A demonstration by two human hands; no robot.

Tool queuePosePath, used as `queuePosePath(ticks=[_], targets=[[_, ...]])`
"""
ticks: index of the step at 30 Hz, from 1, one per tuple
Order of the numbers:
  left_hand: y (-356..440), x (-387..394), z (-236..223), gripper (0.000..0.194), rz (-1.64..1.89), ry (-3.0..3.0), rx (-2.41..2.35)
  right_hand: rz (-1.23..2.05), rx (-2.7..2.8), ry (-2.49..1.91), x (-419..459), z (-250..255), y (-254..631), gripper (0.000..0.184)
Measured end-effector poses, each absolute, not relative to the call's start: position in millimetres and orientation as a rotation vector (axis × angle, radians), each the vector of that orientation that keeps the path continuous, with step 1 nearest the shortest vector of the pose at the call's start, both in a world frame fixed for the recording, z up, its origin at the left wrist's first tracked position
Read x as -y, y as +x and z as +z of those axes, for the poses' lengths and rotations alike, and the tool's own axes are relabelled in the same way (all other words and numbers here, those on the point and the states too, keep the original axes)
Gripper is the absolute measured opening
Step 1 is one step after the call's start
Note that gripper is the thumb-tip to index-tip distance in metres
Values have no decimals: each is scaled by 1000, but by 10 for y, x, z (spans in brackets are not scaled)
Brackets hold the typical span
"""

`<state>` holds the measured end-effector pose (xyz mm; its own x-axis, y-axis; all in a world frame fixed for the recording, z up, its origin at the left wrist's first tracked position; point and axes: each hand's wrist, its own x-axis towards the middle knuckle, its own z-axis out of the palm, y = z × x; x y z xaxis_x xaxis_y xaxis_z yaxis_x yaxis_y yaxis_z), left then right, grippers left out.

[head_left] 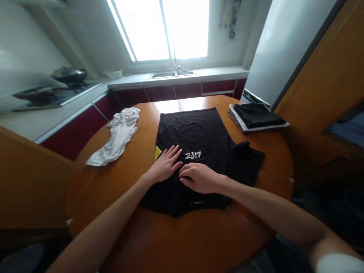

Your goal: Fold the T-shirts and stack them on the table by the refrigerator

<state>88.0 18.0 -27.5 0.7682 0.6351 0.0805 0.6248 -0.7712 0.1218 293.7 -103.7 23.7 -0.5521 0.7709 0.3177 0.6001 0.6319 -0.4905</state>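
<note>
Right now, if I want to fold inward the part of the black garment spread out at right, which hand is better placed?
Probably the right hand: it is nearer to that spread part. The left hand lies farther away, near the yellow patch.

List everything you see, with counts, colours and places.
shirt: 1, black, mid-table
patch: 1, yellow, shirt's left edge
cloth: 1, white, table's left
stack: 1, black over white, table's right
table: 1, orange-brown, centre
pans: 2, dark, left counter
sink: 1, silver, below window
window: 1, white, back wall
counter: 1, white, left and back
cabinets: several, dark red, below counter
tall panel: 1, grey, back right
wood panels: 2, brown, both sides
hanging things: several, blurred, right of window
left hand: 1, bare, on shirt
right hand: 1, bare, over shirt
</note>
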Motion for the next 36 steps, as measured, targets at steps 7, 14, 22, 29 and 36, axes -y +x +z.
queuePosePath(ticks=[7,14,22,29,36], targets=[[867,-259,-330,67,202,2899,-1027,356,1716,-1399,1015,820,3816,22],[883,-292,-368,66,269,2892,-1017,0,1095,-2154,1544,78,5189,29],[884,-313,-375,65,305,2867,-1018,223,998,-2216,1563,-340,5474,18],[894,-295,-347,66,283,2851,-1030,467,560,-1850,1534,-137,5340,17],[902,-297,-355,65,309,2851,-1019,504,537,-1753,1641,-80,5259,29]])
